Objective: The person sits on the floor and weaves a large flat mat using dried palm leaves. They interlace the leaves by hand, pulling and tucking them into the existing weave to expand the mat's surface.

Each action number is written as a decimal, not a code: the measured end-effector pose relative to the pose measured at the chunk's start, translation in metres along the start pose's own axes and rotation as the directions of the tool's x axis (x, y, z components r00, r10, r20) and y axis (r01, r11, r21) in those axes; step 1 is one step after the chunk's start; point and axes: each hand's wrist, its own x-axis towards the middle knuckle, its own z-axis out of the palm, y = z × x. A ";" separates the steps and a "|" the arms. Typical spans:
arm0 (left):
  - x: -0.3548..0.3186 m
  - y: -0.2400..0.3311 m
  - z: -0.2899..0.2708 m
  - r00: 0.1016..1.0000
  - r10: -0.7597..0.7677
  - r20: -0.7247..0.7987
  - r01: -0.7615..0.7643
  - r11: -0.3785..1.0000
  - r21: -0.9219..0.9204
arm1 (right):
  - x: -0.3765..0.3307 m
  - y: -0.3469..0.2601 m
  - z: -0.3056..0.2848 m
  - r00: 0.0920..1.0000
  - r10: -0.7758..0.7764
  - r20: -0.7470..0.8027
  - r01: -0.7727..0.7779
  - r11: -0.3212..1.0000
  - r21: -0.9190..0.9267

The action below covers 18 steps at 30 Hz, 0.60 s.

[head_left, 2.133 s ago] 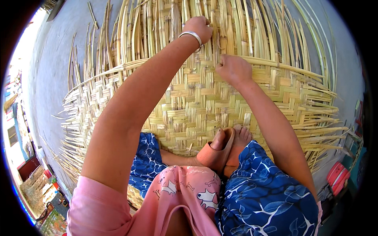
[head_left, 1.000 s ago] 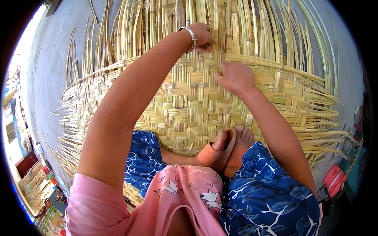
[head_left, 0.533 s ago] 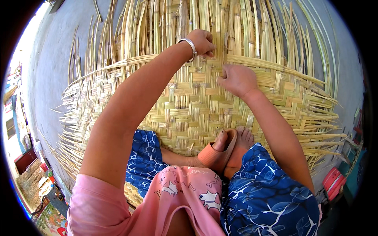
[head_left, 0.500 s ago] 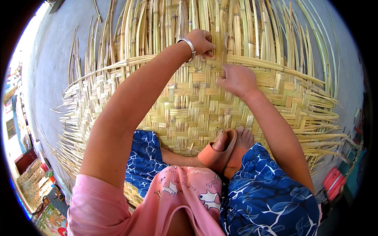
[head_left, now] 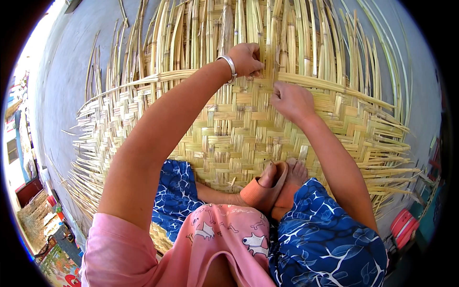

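Note:
A mat of split cane strips [head_left: 224, 126] lies under my hands, its near part woven in a tight pattern and its far strips loose and upright. My left hand [head_left: 246, 60], with a silver bracelet [head_left: 229, 66] on the wrist, is closed with its fingertips on a cane strip [head_left: 268, 52] near the mat's middle. A little nearer and to the right, my right hand [head_left: 295, 101] is curled into a fist at the weave. Whatever lies in its fingers is hidden. A crosswise band of strips [head_left: 330, 82] runs along the weave's far edge, passing by both hands.
My feet rest on the mat's near part, one in an orange sandal [head_left: 260, 193]. Strip ends stick out at both sides. Grey floor [head_left: 52, 95] surrounds the mat. A pink-red bundle [head_left: 404, 225] lies at the right, and mixed household things lie at the far left.
My left hand has come slightly nearer, its fingers now closer to the weave's edge. My right hand has shifted a little to the right and nearer.

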 end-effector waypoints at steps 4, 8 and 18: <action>0.003 -0.011 0.014 0.946 0.264 -0.186 -0.183 0.914 0.363 | 0.001 0.001 -0.004 0.999 0.029 0.041 -0.032 0.996 0.084; 0.006 -0.010 0.016 0.969 0.181 -0.166 -0.138 0.961 0.239 | 0.009 0.016 -0.006 0.999 0.018 0.032 -0.029 0.923 0.384; 0.006 -0.012 0.013 0.935 0.341 -0.100 -0.234 0.802 0.549 | 0.031 0.028 -0.018 0.998 0.057 -0.032 -0.024 0.773 0.634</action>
